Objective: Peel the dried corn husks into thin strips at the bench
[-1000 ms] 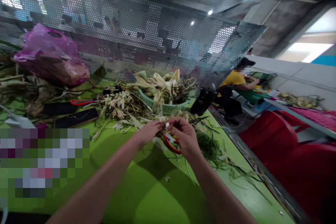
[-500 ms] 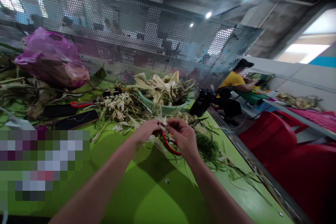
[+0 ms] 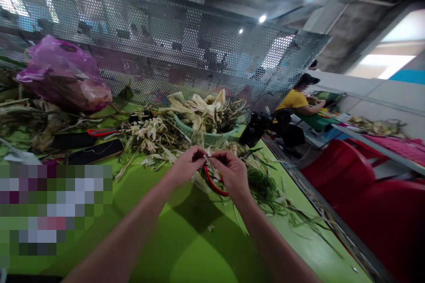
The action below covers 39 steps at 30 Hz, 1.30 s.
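My left hand (image 3: 187, 166) and my right hand (image 3: 233, 171) meet above the table, fingertips nearly together. Both pinch a small pale strip of dry husk (image 3: 209, 159), mostly covered by my fingers. Beneath my right hand lies a red loop handle (image 3: 215, 187), apparently of scissors, partly hidden. Dry husk pieces (image 3: 146, 137) are heaped just beyond my left hand. A green basket (image 3: 186, 131) full of dried husks stands behind the hands. To the right of my right hand sits a tangle of green strands (image 3: 262, 183).
A purple plastic bag (image 3: 63, 73) rests on husks at the left. Red-handled scissors (image 3: 102, 132) lie near a dark flat block (image 3: 96, 151). A black object (image 3: 254, 128) stands beside the basket. Perforated metal panel (image 3: 149, 48) closes the back. A person in yellow (image 3: 295, 99) sits beyond red chairs (image 3: 341, 168).
My left hand has risen slightly and its fingers have curled in at the husk strip. Less of the pale husk shows between the hands. My right hand has barely moved.
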{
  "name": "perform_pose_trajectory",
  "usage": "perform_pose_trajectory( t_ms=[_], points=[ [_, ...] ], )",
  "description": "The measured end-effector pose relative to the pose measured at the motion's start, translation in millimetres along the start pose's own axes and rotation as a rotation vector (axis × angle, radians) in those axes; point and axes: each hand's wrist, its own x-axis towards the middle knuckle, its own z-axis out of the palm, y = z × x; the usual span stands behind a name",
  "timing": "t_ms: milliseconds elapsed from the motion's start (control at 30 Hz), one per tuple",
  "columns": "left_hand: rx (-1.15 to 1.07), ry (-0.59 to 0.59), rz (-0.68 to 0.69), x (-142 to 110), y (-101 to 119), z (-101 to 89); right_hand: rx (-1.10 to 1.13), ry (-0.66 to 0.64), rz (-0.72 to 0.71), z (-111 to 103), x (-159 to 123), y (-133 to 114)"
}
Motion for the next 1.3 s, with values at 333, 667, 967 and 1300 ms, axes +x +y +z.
perform_pose_trajectory(
  t_ms=[333, 667, 967, 1300],
  points=[
    [0.130, 0.035, 0.209, -1.0, -5.2, 1.6, 0.000, 0.020, 0.038, -1.8, 0.8, 0.1],
    [0.098, 0.126, 0.161, -2.0, -1.8, 3.6, -0.082, -0.023, -0.008, -1.1, -0.6, -9.1],
    [0.088, 0.113, 0.118, -2.3, -0.4, 4.2, -0.120, -0.049, -0.024, -4.6, -0.2, -6.1],
    [0.141, 0.086, 0.092, -2.1, -0.9, 3.1, -0.242, -0.062, -0.079, -6.1, -0.6, -6.4]
  ],
)
